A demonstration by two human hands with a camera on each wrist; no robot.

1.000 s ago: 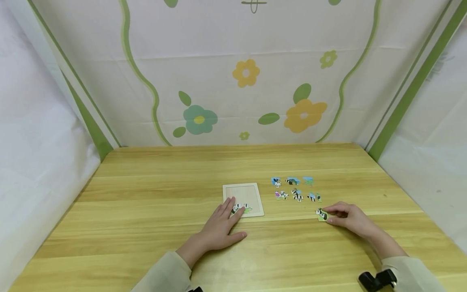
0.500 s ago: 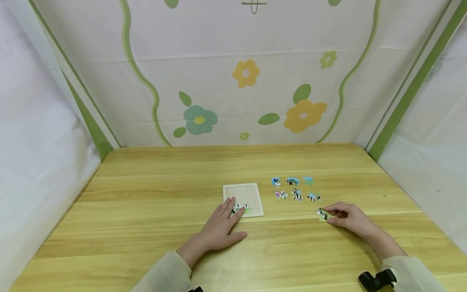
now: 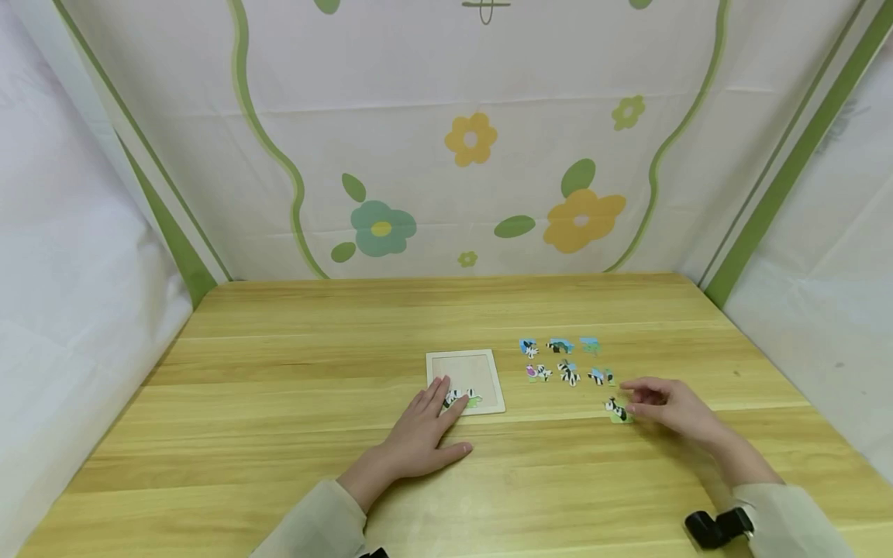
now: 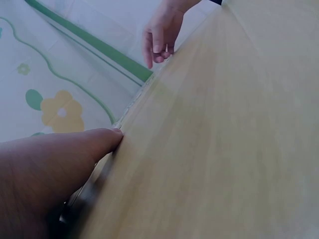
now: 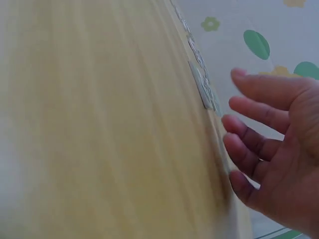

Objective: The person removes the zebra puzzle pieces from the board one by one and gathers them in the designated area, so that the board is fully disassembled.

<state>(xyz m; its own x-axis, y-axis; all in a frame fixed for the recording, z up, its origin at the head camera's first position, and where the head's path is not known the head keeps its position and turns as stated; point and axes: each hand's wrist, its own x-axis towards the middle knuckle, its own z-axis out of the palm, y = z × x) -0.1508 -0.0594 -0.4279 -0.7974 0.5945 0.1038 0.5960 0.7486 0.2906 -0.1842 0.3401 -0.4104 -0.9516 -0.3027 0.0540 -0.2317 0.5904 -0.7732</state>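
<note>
In the head view my left hand [image 3: 418,435] lies with fingers spread over the lower left corner of a square wooden puzzle tray [image 3: 498,387]. Panda puzzle pieces [image 3: 473,401] sit along the tray's bottom edge, partly covered by its fingers. On the table to the right is a single green panda puzzle piece [image 3: 617,411]. Right beside and above that piece, my right hand [image 3: 678,409] has its thumb and fingers apart. The right wrist view shows nothing between the fingers of the right hand [image 5: 286,139], with the flat piece [image 5: 201,85] on the table beyond.
Several loose puzzle pieces [image 3: 568,373] lie in two rows right of the tray, behind the single piece. A pale curtain with printed flowers [image 3: 584,221] hangs along the far edge of the wooden table [image 3: 314,349], and white cloth flanks both sides.
My right hand has let go of the panda puzzle piece and lifted slightly, its fingers parting; the piece stays on the table. The left hand has not moved.
</note>
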